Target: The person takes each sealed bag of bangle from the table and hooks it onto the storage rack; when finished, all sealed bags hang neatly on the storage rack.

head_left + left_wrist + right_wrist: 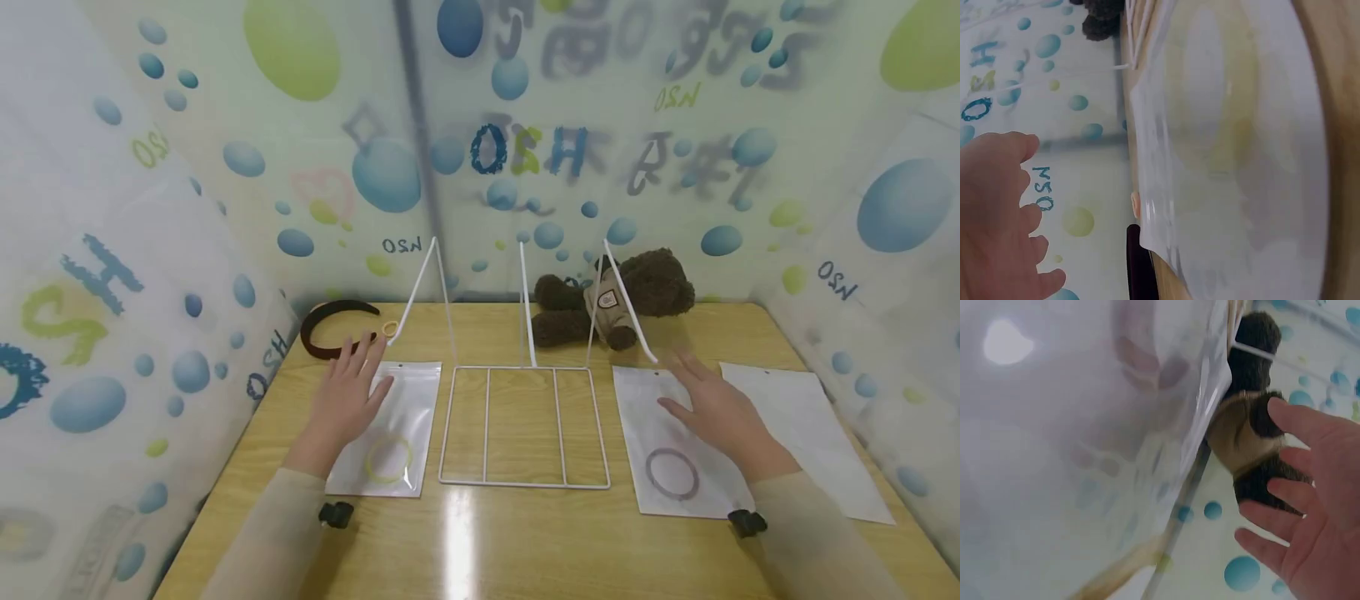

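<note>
My left hand [347, 398] is held with fingers extended over a clear bag [420, 417] that has a yellow ring [389, 477] in it. In the left wrist view the hand [997, 212] holds nothing, beside the bag [1229, 206]. Over the right-hand bag [633, 433], with a mauve ring [672, 493] in it, my right hand [716, 412] is spread and empty. The right wrist view shows that hand [1316, 500] above the bag [1054, 456], the bear [1235, 437] behind it. Between the hands stands a white wire rack [525, 486].
At the back left lie a dark headband [318, 313] and a small orange ring [389, 328]. Behind the rack's right side a brown teddy bear [656, 283] lies on its side. A white sheet or bag [802, 433] is at the far right. Patterned curtains [480, 208] surround the table [540, 542].
</note>
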The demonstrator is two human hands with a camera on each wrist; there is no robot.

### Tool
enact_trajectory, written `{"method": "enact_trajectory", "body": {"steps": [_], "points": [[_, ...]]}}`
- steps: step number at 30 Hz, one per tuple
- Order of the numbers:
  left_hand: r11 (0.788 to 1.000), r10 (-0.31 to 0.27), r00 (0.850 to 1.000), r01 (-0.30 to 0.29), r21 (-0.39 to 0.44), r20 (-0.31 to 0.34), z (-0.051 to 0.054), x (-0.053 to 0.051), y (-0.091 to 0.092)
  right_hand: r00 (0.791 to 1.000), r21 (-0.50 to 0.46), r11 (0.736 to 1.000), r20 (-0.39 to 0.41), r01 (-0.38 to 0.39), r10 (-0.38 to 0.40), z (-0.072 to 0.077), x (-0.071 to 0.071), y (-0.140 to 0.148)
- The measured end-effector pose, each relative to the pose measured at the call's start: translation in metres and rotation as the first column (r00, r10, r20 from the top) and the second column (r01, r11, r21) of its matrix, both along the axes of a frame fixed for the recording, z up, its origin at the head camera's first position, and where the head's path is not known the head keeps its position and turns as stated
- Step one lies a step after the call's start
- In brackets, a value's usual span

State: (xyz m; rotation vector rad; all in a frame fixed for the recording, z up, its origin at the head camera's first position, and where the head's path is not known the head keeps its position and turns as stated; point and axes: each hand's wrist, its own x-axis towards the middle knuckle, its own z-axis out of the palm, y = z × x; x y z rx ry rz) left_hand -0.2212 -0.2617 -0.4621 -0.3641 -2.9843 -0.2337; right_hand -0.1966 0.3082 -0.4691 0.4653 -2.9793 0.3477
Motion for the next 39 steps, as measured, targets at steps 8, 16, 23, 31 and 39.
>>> {"method": "enact_trajectory", "body": {"steps": [8, 16, 23, 31, 39], "points": [[0.992, -0.029, 0.999, 0.027, 0.127, 0.015, -0.016, 0.009, -0.019, 0.979, -0.104, 0.974, 0.014, -0.2, 0.202, -0.01, 0.012, -0.035], [0.972, -0.019, 0.991, -0.013, 0.233, 0.134, -0.025, 0.004, -0.041, 0.956, -0.106, 0.956, 0.073, -0.275, 0.283, -0.017, 0.02, -0.052], [0.914, 0.039, 0.966, -0.137, 0.382, 0.255, -0.031, -0.004, -0.057, 0.932, -0.095, 0.93, 0.039, -0.355, 0.36, -0.02, 0.023, -0.062], [0.887, 0.094, 0.945, -0.222, 0.406, 0.312, -0.035, -0.016, -0.07, 0.926, -0.043, 0.926, 0.035, -0.374, 0.375, -0.022, 0.027, -0.066], [0.868, 0.12, 0.927, -0.271, 0.417, 0.355, -0.033, -0.031, -0.076, 0.924, -0.017, 0.925, 0.026, -0.38, 0.38, -0.023, 0.028, -0.066]]}}
